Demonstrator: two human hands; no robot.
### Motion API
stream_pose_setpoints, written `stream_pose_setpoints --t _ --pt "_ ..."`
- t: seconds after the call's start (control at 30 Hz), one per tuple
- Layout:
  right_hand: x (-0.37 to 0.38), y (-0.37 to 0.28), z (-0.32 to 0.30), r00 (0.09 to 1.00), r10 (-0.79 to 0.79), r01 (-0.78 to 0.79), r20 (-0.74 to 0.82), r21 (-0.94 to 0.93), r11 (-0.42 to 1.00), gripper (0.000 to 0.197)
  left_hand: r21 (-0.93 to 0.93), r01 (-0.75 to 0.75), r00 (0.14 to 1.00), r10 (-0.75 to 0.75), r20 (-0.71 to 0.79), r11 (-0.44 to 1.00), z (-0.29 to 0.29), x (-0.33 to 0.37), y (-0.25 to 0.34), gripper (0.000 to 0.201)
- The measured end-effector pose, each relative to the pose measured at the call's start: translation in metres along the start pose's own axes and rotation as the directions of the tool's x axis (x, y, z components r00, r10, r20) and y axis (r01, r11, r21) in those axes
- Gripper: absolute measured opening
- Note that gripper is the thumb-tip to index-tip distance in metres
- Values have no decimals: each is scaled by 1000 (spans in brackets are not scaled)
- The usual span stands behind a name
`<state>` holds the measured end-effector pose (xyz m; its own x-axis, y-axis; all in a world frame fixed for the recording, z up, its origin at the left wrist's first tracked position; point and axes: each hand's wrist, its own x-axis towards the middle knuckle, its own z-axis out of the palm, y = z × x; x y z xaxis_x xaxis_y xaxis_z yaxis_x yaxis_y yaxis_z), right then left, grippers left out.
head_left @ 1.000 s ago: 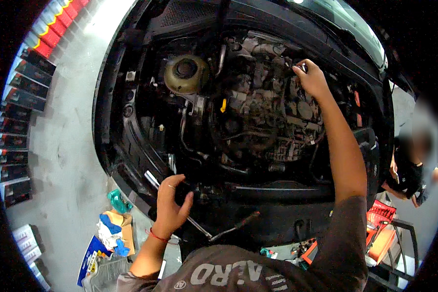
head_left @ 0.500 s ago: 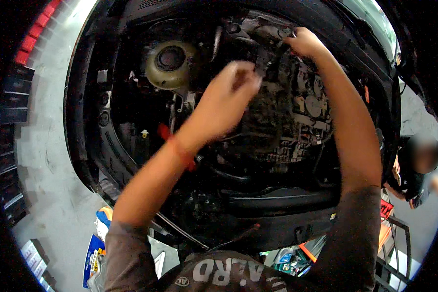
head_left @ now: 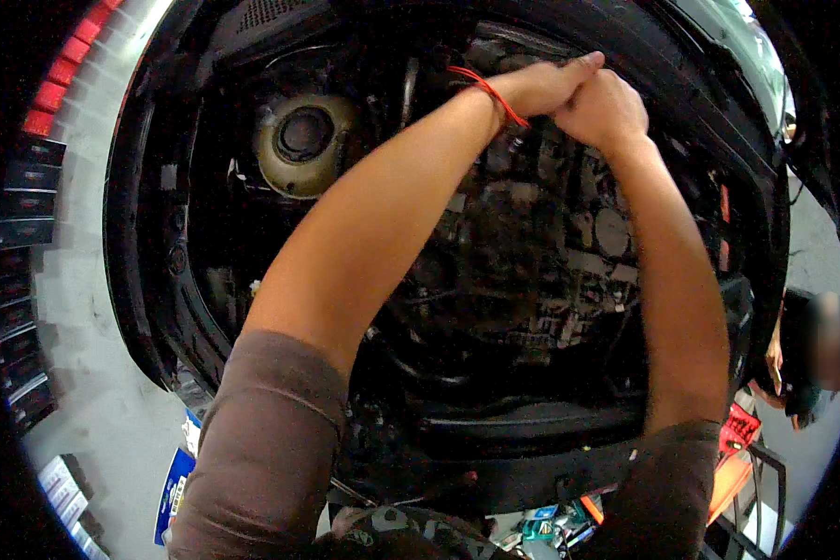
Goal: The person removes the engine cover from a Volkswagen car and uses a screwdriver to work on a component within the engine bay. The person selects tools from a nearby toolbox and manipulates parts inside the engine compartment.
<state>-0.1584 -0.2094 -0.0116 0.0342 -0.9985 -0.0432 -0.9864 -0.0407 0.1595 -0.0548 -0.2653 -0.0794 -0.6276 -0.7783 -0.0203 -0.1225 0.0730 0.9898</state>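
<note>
Both my hands reach to the far side of an open car engine bay and meet there above the dark, dirty engine (head_left: pixel 523 233). My left hand (head_left: pixel 562 88), with a thin red cord (head_left: pixel 495 91) round its wrist, is closed and presses against the right one. My right hand (head_left: pixel 609 108) is curled into a fist-like grip. Whatever lies inside the fingers is hidden by the hands themselves. To the left of my left forearm sits a pale yellowish strut tower (head_left: pixel 275 168) with a round black cap (head_left: pixel 303 133).
The car's dark front edge (head_left: pixel 532 425) runs between my body and the engine. Black boxes (head_left: pixel 28 205) and red boxes (head_left: pixel 61 73) line the left side. At the lower right stand a black metal frame (head_left: pixel 770 457) and a red case (head_left: pixel 739 427). Another person (head_left: pixel 798 350) is at the right.
My left hand has moved from above the middle of the engine, away and to the right, to join the right hand. My right hand has shifted slightly right and nearer.
</note>
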Motion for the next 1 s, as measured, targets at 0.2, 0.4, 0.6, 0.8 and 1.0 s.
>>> stream_pose_setpoints --t 0.2,0.4,0.6,0.8,1.0 --pt "25 34 30 909 -323 339 -263 15 941 42 -74 -120 993 121 6 990 2 -5 -19 85" --pt "30 54 22 831 -514 552 -212 205 808 42 31 -118 977 111 182 993 -18 -1 -20 55" --pt "33 37 -40 826 -216 -135 521 555 821 27 432 -346 938 320 136 833 -42 4 -25 44" --pt "35 13 -45 883 -272 146 383 327 934 22 495 -256 855 434 -284 830 -13 6 -39 55" --pt "35 35 -29 855 -512 505 86 90 859 23 486 -384 923 342 177 785 -29 15 -47 60"
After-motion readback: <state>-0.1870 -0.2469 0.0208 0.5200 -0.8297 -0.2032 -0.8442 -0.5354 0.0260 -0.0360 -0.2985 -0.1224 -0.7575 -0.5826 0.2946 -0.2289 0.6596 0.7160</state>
